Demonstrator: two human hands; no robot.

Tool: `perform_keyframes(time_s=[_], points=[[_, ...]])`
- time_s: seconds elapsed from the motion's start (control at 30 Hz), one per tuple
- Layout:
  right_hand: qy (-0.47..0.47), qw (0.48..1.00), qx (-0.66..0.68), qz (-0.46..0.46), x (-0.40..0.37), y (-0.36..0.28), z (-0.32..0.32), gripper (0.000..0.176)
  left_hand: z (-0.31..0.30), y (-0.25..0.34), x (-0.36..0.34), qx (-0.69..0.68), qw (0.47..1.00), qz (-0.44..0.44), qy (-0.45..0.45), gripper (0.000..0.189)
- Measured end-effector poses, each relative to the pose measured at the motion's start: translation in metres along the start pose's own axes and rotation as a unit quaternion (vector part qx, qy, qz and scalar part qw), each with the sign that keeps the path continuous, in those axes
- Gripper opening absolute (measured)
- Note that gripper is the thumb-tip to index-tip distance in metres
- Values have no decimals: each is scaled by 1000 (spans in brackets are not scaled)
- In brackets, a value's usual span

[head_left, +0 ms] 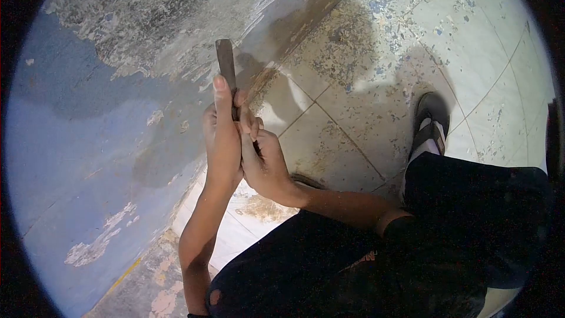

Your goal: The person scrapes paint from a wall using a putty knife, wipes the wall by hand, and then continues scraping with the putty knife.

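A dark flat chisel (pixel 225 56) with a slightly flared end points up and away from me, overlapping the scraped wall in this view. My left hand (pixel 220 135) is closed around it, the thumb stretched along the blade. Pressed against it from the right, my right hand (pixel 266 162) is also closed, its fingers curled about the lower part of the tool. Both palms hide most of the handle. Beyond the blade, the wall (pixel 106 135) has blue paint on its lower left and a rough grey stripped patch (pixel 159 17) higher up.
Paint flakes (pixel 347 38) lie scattered over the pale tiled floor (pixel 335 135), thickest along the wall's foot. My sandalled foot (pixel 431 121) stands on the tiles to the right. Dark clothing covers my legs (pixel 365 259) below.
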State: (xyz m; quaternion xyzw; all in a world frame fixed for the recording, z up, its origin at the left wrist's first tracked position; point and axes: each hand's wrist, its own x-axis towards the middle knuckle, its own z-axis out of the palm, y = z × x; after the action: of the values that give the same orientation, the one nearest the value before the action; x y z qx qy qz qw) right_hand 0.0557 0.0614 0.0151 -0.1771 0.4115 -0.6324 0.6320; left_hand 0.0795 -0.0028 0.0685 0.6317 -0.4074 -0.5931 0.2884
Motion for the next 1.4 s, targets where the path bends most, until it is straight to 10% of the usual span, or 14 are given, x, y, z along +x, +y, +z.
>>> perform_keyframes(time_s=[0.3,0.37,0.87,1.2,1.4], points=[[50,996,59,35,56,-35,-40,38,53,11,65,86,995,-3,-44,48],[69,994,83,31,68,-38,-52,36,61,8,81,120,971,151,-139,61],[10,1000,8,-26,7,-16,-4,35,9,6,4,19,1000,-3,0,46],[-39,975,157,149,18,-42,-20,37,25,14,23,78,996,-41,7,49],[36,998,57,17,59,-37,-32,31,48,19,65,122,992,-13,-16,59]])
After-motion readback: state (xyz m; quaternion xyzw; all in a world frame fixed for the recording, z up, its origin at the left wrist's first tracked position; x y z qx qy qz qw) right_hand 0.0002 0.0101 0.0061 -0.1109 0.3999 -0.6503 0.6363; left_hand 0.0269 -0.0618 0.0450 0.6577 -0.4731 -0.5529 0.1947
